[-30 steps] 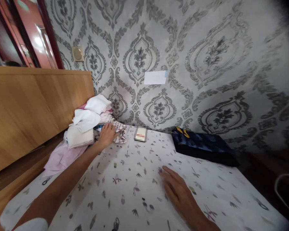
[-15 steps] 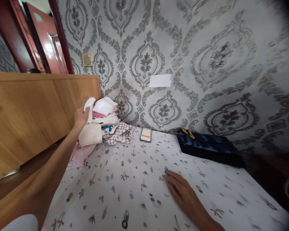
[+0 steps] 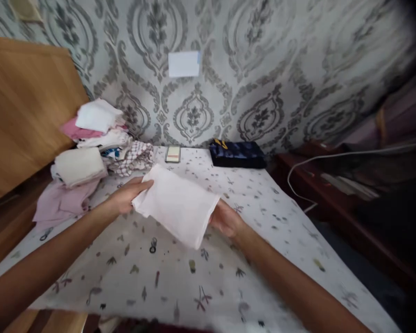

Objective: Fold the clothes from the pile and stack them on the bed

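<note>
Far left: wooden panel (image 3: pixel 27 115), standing beside the bed. Next to it, one lilac cloth (image 3: pixel 64 203), under a cream folded cloth (image 3: pixel 79 166). Beyond these, one white folded cloth (image 3: pixel 99 114) atop the heap; at the heap's right side, one patterned cloth (image 3: pixel 137 156), crumpled.

Left hand (image 3: pixel 129 194): one, closed on the left end of the pale cloth, thumb on top.

Pale cloth (image 3: pixel 178 203): one, between the hands, above the printed sheet (image 3: pixel 142 268). From my remote post I read its long axis as running hand to hand, left end farther, right end nearer. It lies rightward of the left fingers and leftward of the right; I count neither hand nearer, each touching one end.

Right hand (image 3: pixel 227 218): one, at the cloth's right edge, fingers hidden behind it; I cannot tell whether they pinch.

Far right: dark folded garment (image 3: pixel 237 153), one, near the wall.
</note>
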Tool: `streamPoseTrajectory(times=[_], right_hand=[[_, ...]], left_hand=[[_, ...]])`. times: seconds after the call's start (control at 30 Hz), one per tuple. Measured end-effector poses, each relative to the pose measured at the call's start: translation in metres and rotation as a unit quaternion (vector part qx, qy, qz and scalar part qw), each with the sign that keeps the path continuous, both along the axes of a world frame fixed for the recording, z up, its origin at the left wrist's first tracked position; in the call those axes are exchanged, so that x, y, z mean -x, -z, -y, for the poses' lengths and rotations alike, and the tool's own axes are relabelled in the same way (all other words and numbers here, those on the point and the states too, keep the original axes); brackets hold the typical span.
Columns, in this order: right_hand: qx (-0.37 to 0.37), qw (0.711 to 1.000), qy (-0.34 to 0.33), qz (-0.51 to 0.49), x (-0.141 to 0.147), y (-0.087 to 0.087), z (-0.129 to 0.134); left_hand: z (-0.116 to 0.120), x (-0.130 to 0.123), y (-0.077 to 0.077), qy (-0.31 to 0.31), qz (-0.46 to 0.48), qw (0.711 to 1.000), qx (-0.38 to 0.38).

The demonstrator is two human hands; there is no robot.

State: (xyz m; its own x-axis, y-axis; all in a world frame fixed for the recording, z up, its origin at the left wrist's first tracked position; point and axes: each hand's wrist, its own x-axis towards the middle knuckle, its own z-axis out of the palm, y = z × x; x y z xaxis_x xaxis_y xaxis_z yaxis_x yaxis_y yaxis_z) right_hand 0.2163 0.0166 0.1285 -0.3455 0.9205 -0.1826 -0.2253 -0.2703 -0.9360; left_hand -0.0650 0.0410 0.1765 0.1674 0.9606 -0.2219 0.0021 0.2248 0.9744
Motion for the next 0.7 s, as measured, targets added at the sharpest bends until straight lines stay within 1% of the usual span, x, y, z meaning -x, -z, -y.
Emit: streamPoseTrajectory(times=[0.07, 0.1, 0.13, 0.17, 0.2, 0.23, 0.3, 0.33, 0.37, 0.4, 0.43, 0.47, 0.5, 0.53, 0.57, 0.6, 0.7], right_hand=[[0.008, 0.999, 0.026, 0.041, -0.013, 0.007, 0.006], [-0.011, 0.996, 0.039, 0.083, -0.017, 0.012, 0.01], [-0.048, 0.988, 0.051, 0.136, -0.019, 0.016, 0.016], [-0.105, 0.973, 0.062, 0.196, -0.019, 0.019, 0.022], [-0.177, 0.949, 0.068, 0.253, -0.017, 0.021, 0.029], [-0.26, 0.915, 0.064, 0.302, -0.013, 0.021, 0.038], [-0.422, 0.829, 0.027, 0.366, 0.001, 0.018, 0.055], [-0.484, 0.783, -0.004, 0.39, 0.009, 0.016, 0.063], [-0.526, 0.741, -0.036, 0.416, 0.018, 0.014, 0.07], [-0.548, 0.704, -0.064, 0.447, 0.026, 0.014, 0.075], [-0.556, 0.672, -0.085, 0.482, 0.034, 0.014, 0.078], [-0.553, 0.648, -0.097, 0.515, 0.039, 0.015, 0.079], [-0.546, 0.63, -0.103, 0.542, 0.043, 0.016, 0.079], [-0.54, 0.621, -0.105, 0.559, 0.046, 0.017, 0.077], [-0.535, 0.619, -0.104, 0.565, 0.047, 0.018, 0.075], [-0.53, 0.625, -0.103, 0.564, 0.047, 0.017, 0.072], [-0.514, 0.654, -0.095, 0.547, 0.047, 0.012, 0.068]], left_hand=[[0.003, 0.009, 0.024, 0.02, -0.101, 0.994, 0.026], [0.004, 0.014, 0.032, 0.02, -0.148, 0.988, 0.029], [0.006, 0.018, 0.037, 0.015, -0.174, 0.984, 0.031], [0.008, 0.022, 0.04, 0.011, -0.186, 0.982, 0.038], [0.01, 0.024, 0.04, 0.008, -0.185, 0.982, 0.047], [0.012, 0.025, 0.039, 0.008, -0.178, 0.982, 0.059], [0.015, 0.026, 0.037, 0.003, -0.161, 0.984, 0.082], [0.016, 0.027, 0.036, -0.003, -0.151, 0.984, 0.091], [0.018, 0.027, 0.036, -0.008, -0.138, 0.986, 0.098], [0.019, 0.027, 0.036, -0.012, -0.123, 0.987, 0.102], [0.02, 0.028, 0.037, -0.012, -0.107, 0.988, 0.106], [0.022, 0.03, 0.037, -0.009, -0.091, 0.99, 0.109], [0.023, 0.032, 0.039, -0.003, -0.074, 0.991, 0.111], [0.025, 0.034, 0.04, 0.003, -0.057, 0.992, 0.114], [0.027, 0.036, 0.041, 0.012, -0.04, 0.992, 0.118], [0.028, 0.038, 0.042, 0.023, -0.023, 0.992, 0.122], [0.032, 0.042, 0.044, 0.039, 0.021, 0.991, 0.122]])
